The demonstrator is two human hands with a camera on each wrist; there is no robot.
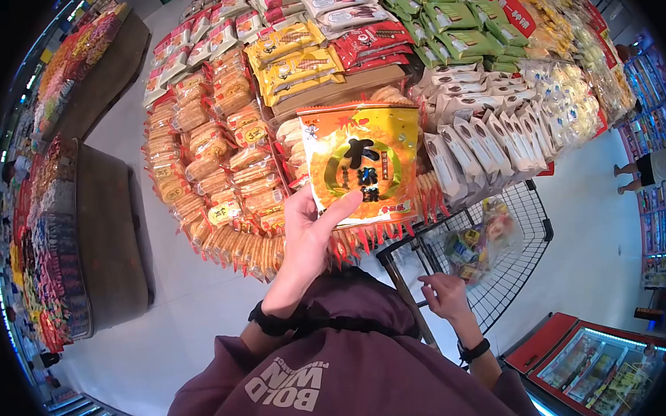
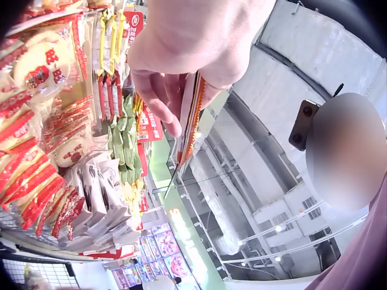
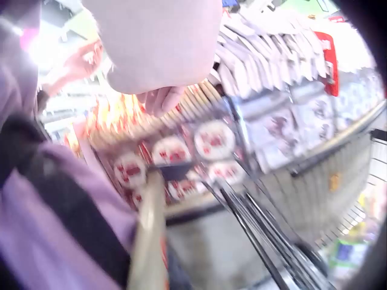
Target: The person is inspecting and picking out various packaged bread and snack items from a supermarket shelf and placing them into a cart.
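My left hand (image 1: 308,228) grips an orange and yellow bag of rice crackers (image 1: 364,161) by its lower left edge, thumb across the front. The bag is held upright above the snack display, its printed face towards me. From the left wrist view the bag (image 2: 191,118) shows edge-on between thumb and fingers. My right hand (image 1: 447,296) hangs with loosely bent fingers beside the shopping cart's handle (image 1: 407,291) and holds nothing. In the right wrist view this hand (image 3: 160,60) is above the handle bar, apart from it.
A round display holds wrapped rice crackers (image 1: 213,150), white packets (image 1: 488,147), yellow packets (image 1: 295,67) and green packets (image 1: 455,28). The wire cart (image 1: 527,254) carries a clear bag of snacks (image 1: 471,250). A red-edged freezer (image 1: 582,368) stands lower right; candy bins (image 1: 112,234) stand left.
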